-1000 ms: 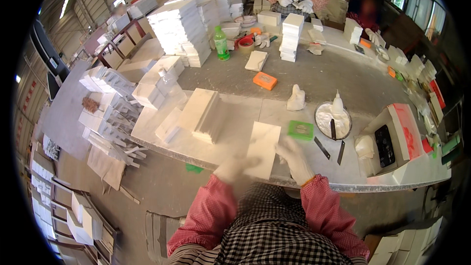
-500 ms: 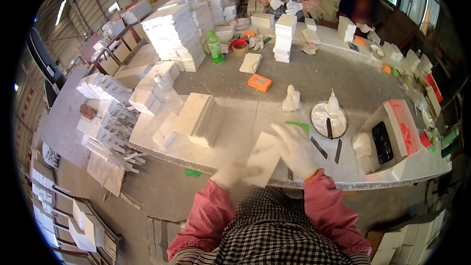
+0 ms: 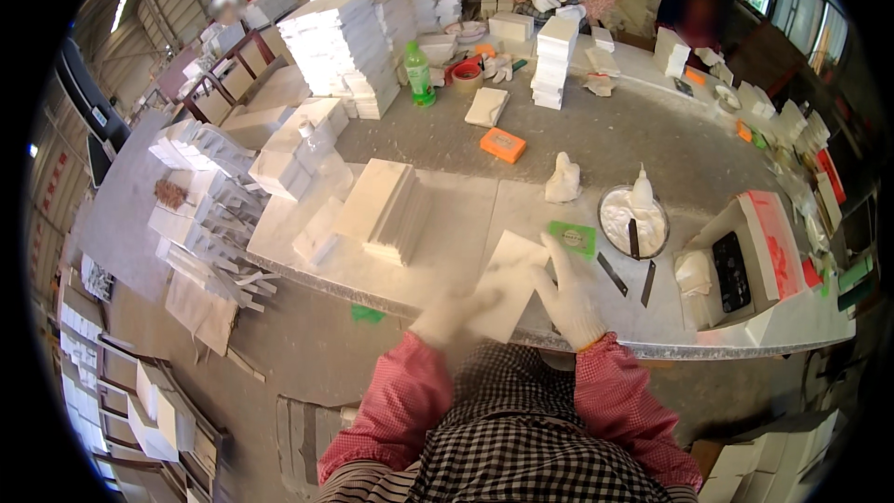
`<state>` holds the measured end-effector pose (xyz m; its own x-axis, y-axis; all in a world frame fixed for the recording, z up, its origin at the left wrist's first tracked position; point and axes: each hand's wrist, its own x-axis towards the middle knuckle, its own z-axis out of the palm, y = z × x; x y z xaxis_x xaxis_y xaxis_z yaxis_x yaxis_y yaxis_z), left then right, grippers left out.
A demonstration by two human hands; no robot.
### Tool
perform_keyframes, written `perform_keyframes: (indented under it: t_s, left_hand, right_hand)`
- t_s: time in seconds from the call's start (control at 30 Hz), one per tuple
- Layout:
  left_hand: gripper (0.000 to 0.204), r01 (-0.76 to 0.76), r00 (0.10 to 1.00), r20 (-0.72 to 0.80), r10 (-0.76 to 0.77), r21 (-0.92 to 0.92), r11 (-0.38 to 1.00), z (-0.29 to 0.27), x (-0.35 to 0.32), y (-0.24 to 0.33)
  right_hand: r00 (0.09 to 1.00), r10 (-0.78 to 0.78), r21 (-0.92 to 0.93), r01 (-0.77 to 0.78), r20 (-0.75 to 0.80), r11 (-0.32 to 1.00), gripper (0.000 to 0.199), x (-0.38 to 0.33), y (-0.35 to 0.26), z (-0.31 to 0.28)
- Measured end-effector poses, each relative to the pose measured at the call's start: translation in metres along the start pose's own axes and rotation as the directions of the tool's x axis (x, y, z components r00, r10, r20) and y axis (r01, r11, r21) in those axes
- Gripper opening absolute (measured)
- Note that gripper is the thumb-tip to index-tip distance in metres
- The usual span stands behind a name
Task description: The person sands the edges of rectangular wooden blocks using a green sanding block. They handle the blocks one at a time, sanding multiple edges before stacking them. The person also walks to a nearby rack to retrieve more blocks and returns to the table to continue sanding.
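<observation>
The flat white rectangular card sheet (image 3: 507, 284) has slid nearer; left hand (image 3: 447, 317) grips its edge, right hand (image 3: 570, 291) presses flat, fingers spread; keep it square.

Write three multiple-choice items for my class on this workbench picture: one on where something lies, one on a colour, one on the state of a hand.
1. Where does the small green square pad lie?
A. just left of the round bowl of white paste
B. on the tall stack of white boxes by the far worker
C. on the floor under the bench

2. What colour is the small flat rectangular block lying alone mid-table?
A. blue
B. orange
C. black

3. How is the white-gloved right hand placed?
A. lifted high off the bench
B. gripping the green plastic bottle
C. fingers spread, lying at the right edge of the flat white marbled sheet

Answers: 1 A, the pad sits beside the bowl's left rim. 2 B, it is bright orange against the grey top. 3 C, the open glove lies at the sheet while the white-gloved left hand holds its near corner.
</observation>
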<state>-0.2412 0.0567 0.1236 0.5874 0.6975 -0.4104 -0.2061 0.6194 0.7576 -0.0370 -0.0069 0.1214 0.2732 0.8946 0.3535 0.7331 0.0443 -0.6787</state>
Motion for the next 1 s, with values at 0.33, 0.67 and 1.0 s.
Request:
perform_keyframes:
  t_s: [0.33, 0.67, 1.0]
  left_hand:
    - [0.048, -0.072, 0.986, -0.154, 0.065, -0.040, 0.997, 0.008, 0.013, -0.011]
    - [0.045, -0.122, 0.974, -0.185, 0.134, 0.071, 0.990, 0.028, -0.005, 0.015]
    - [0.055, -0.180, 0.924, -0.305, 0.232, 0.191, 0.965, -0.008, 0.029, 0.035]
  right_hand:
    - [0.897, 0.363, 0.408, -0.439, 0.252, 0.801, 0.044, -0.047, 0.004, 0.045]
    - [0.806, 0.296, 0.621, -0.586, 0.513, 0.520, 0.024, -0.045, -0.031, 0.015]
    - [0.779, 0.141, 0.630, -0.586, 0.611, 0.509, 0.032, -0.065, -0.020, 0.013]
